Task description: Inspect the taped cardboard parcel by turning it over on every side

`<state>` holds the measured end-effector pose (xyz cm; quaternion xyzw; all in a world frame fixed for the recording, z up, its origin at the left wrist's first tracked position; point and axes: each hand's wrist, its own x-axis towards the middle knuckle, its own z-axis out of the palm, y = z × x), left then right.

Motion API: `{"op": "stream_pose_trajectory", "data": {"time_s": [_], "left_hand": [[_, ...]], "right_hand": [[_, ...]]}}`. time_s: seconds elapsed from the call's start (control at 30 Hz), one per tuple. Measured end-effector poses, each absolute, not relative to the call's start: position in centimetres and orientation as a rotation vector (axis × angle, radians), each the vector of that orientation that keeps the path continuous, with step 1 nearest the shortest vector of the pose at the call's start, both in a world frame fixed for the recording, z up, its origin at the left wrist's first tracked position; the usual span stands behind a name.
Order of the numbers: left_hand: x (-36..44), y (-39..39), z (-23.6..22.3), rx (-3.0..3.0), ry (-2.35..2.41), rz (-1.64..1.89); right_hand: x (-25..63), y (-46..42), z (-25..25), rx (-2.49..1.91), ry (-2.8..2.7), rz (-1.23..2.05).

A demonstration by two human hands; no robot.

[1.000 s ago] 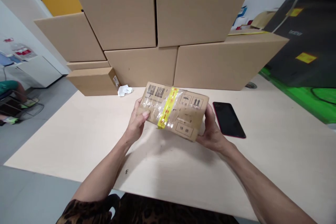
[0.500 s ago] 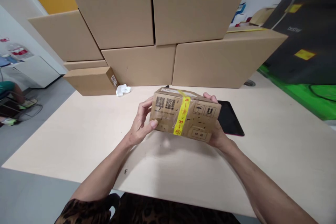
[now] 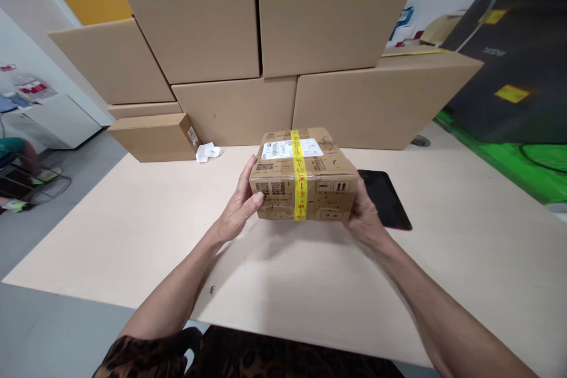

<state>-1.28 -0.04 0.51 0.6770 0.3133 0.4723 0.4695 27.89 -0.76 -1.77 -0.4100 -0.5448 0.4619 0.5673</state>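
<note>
1. Your left hand (image 3: pixel 237 212) is part-curled around the left side of the parcel (image 3: pixel 328 168), thumb on its near face, fingers mostly hidden beyond the edge.
2. Your right hand (image 3: pixel 365 212) grips the parcel's right side; you can see the back of the hand, but how its fingertips sit you cannot tell.
3. You have the parcel between both hands, over the middle of the table (image 3: pixel 146 224), its top and near face showing. Whether its underside touches the tabletop, you cannot tell.
4. Yellow tape (image 3: pixel 300 189) with red print runs over its top and down the near face, crossing a white label (image 3: pixel 281 149) on top.
5. Just right of your right hand, a black phone-like device (image 3: pixel 385 201) lies flat.
6. At the far left, crumpled white paper (image 3: pixel 207 152) lies beside a slim carton (image 3: pixel 148 139).
7. Large cartons (image 3: pixel 195 23) stand stacked along the far side, beyond the parcel.
</note>
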Motion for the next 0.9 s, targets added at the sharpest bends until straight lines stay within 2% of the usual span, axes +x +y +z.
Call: {"op": "stream_pose_trajectory", "data": {"time_s": [0.2,0.3,0.57,0.7,0.9], "left_hand": [[-1.5,0.8,-1.2,1.501,0.807,1.182],[-0.9,0.7,-1.9,1.465,0.866,1.138],[0.6,0.4,-1.7,1.115,0.971,1.029],[0.9,0.2,-0.6,1.195,0.774,1.038],[-0.2,0.0,-0.6,1.465,0.680,1.058]], "right_hand": [[27.2,-0.2,-0.7,-0.993,-0.802,1.277],[26.8,0.3,-1.3,-1.062,-0.643,1.274],[26.4,-0.2,-1.5,-1.085,-0.769,1.374],[26.1,-1.1,-0.9,-1.001,-0.857,1.387],[26.0,-1.6,-0.2,-0.977,-0.876,1.232]]}}
